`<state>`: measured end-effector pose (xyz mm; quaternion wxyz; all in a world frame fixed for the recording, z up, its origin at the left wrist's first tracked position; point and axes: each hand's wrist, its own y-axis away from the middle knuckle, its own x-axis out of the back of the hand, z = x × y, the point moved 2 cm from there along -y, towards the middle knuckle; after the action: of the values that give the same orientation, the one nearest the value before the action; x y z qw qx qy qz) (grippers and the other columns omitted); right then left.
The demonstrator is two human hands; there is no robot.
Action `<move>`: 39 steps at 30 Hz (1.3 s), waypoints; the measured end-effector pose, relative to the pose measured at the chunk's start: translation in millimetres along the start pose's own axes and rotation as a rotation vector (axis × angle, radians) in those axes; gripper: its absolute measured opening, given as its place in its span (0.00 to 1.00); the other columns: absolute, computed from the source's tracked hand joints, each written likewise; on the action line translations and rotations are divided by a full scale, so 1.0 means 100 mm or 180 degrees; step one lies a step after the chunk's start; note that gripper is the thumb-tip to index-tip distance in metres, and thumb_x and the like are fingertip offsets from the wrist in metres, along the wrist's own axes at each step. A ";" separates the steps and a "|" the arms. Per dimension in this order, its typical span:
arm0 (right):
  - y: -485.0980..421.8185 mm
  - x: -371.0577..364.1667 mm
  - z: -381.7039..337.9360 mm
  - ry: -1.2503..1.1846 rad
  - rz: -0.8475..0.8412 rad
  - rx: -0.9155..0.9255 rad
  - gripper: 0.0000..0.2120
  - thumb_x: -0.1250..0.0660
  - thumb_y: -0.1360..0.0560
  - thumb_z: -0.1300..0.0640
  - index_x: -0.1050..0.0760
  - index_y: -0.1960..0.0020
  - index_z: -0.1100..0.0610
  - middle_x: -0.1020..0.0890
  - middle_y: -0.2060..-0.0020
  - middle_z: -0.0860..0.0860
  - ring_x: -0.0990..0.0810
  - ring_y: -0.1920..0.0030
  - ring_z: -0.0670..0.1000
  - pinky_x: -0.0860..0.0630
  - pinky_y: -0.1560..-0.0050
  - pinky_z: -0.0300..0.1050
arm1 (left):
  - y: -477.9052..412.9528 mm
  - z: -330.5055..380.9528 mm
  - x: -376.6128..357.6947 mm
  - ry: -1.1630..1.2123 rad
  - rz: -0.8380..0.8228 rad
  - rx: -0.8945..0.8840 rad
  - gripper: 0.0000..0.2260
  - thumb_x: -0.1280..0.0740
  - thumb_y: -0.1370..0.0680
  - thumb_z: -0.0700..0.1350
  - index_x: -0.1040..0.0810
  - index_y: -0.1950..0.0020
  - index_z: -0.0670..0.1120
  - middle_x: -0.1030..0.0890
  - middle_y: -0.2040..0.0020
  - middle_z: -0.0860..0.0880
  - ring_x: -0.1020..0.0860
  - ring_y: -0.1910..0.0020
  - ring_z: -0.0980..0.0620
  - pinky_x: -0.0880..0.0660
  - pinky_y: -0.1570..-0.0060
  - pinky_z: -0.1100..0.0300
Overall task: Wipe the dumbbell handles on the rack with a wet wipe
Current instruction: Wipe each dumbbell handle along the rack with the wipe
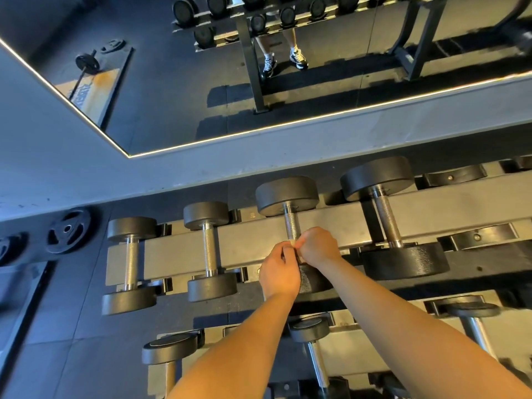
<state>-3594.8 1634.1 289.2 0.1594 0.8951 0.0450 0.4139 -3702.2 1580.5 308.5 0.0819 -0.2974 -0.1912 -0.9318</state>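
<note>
White wipe [293, 242]: a small pale scrap, mostly hidden, caught between the two hands at the near end of the third dumbbell's handle; only slivers of it show.
Left hand [279, 272]: back of the hand up, fingers curled in, thumb and fingertips pinching the wipe from the left.
Right hand [319, 246]: knuckles up, fingers folded tight, gripping the same wipe from the right and covering the lower end of the bar. I cannot tell whether the wipe wraps round the bar.
Handle [291, 226]: knurled steel, bare and shiny above the hands, running up to the far black head.
Third dumbbell [287, 195]: lies across the top tier, its near head partly hidden under the wrists.
Neighbours: two smaller dumbbells [209, 249] to the left and a larger dumbbell [387, 223] to the right, each in its own cradle.
Rack [247, 249]: grey beams with black cradles; a lower tier [169, 348] with more weights shows beneath the forearms.
Floor: dark matting, with black weight plates [67, 230] lying flat at the left.
Mirror [172, 96]: on the wall behind the rack, reflecting the rack and a pair of legs in trainers.
</note>
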 end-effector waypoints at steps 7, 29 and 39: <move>-0.17 0.08 -0.14 -0.0553 0.0425 -0.0026 0.04 0.31 0.22 0.60 0.18 0.52 0.53 0.18 0.47 0.51 0.22 0.49 0.48 0.34 0.58 0.30 | -0.03 -0.03 -0.02 -0.0040 0.0031 -0.0007 0.13 0.46 0.15 0.54 0.23 0.40 0.60 0.21 0.53 0.56 0.22 0.52 0.53 0.24 0.47 0.53; 0.07 -0.06 0.04 -0.0268 -0.0149 -0.0089 0.07 0.32 0.21 0.57 0.17 0.56 0.53 0.18 0.55 0.48 0.20 0.56 0.45 0.23 0.54 0.37 | -0.03 -0.02 0.00 0.0044 -0.0064 -0.0101 0.11 0.46 0.14 0.52 0.26 0.51 0.62 0.20 0.61 0.56 0.21 0.60 0.58 0.30 0.64 0.64; -0.12 0.05 -0.18 -0.0639 0.0320 -0.0008 0.03 0.30 0.23 0.60 0.19 0.51 0.53 0.23 0.45 0.50 0.21 0.49 0.48 0.29 0.55 0.31 | -0.07 -0.10 -0.04 0.0104 0.0041 -0.0138 0.13 0.47 0.15 0.52 0.23 0.47 0.59 0.20 0.62 0.54 0.21 0.61 0.56 0.25 0.61 0.57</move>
<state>-3604.9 1650.7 300.0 0.1433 0.9330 -0.0167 0.3297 -3705.8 1583.2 296.2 0.0844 -0.2851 -0.1677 -0.9399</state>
